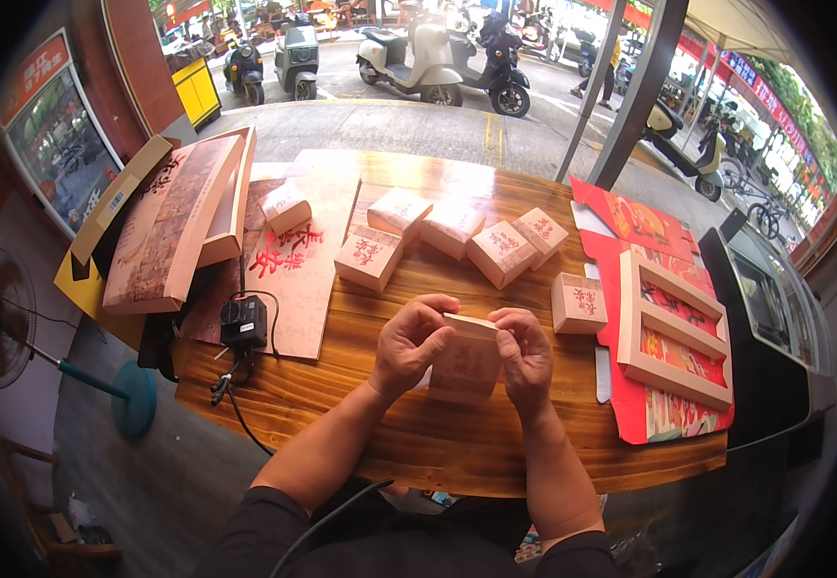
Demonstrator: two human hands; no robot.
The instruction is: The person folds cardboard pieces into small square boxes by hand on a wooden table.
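Over the near middle of the wooden table (380, 424), a small pale pink carton (465, 368) with printed sides is held between my two hands. My left hand (413, 345) pinches the upper left corner of its top edge. At the upper right corner my right hand (522, 356) does the same, thumb against the near face. Beyond my hands stand several similar closed cartons, among them one at the left of the group (368, 258) and one at the right (579, 303).
A large flat printed sheet (293, 299) lies left, bearing another small carton (286, 206) and a black power adapter (244, 322) with cables. Beside it leans a big open box (172, 226). At right, a cream divider frame (674, 328) rests on red printed card (645, 226).
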